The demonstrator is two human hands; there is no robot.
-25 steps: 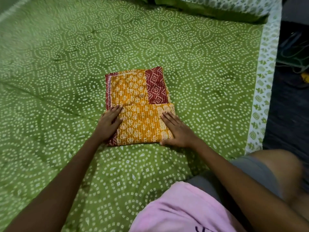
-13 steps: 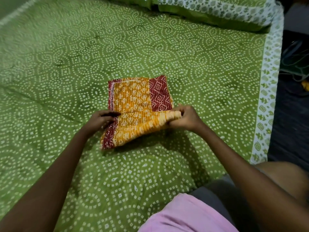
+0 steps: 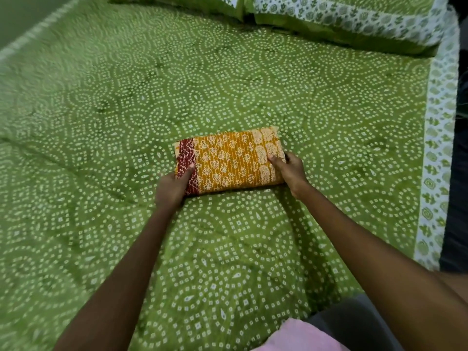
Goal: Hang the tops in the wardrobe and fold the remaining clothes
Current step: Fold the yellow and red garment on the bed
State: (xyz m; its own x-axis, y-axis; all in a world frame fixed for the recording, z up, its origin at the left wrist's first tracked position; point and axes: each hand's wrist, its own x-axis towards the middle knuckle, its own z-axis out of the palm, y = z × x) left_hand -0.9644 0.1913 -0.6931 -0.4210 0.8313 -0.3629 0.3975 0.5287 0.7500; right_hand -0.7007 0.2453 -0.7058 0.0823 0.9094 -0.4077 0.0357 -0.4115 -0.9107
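Observation:
A folded garment (image 3: 229, 160), mustard yellow with white flower prints and a dark red band at its left end, lies as a compact rectangle on the green bedspread (image 3: 101, 102). My left hand (image 3: 173, 187) grips its left end, thumb on top of the red band and fingers hidden underneath. At the right end, my right hand (image 3: 288, 171) holds the garment with the thumb pressed on top and fingers curled round the edge.
Two green pillows with white printed borders (image 3: 342, 19) lie at the head of the bed. The bed's white patterned border (image 3: 435, 153) marks its right edge, with dark floor beyond. My pink top and grey shorts show at the bottom right.
The near half of the garment was lifted and folded over the far half, making a narrower rectangle. Both hands went from pressing flat to gripping its two ends.

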